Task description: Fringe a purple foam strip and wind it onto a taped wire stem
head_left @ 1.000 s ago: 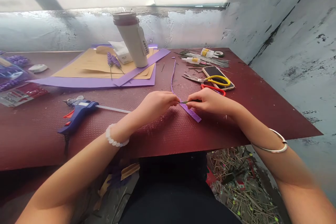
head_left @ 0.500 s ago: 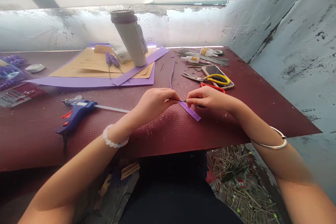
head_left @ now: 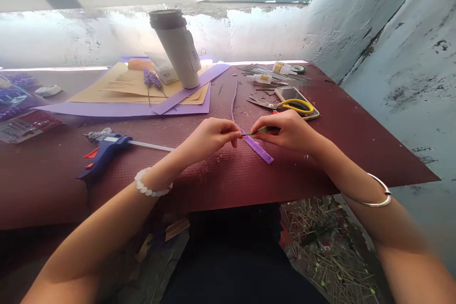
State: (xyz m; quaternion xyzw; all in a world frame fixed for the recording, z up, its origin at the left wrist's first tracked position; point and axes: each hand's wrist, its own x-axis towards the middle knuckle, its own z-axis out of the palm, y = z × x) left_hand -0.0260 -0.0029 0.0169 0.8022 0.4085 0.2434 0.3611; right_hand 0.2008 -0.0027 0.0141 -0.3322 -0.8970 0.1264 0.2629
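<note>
head view: behind the desk's front edge (head_left: 213, 204), left hand (head_left: 217, 135) pinched at purple strip (head_left: 261, 152), hold unclear; right hand (head_left: 285, 130) grips slim dark tool (head_left: 265, 129).

Here's the plain dark top (head_left: 235, 266), a white beaded bracelet (head_left: 144, 189) to its left, slim silver bangle (head_left: 380, 204) to its right!

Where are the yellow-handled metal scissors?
In the head view, the scissors lie right of centre, overlapping the white-edged black phone, beyond the right hand.
</note>
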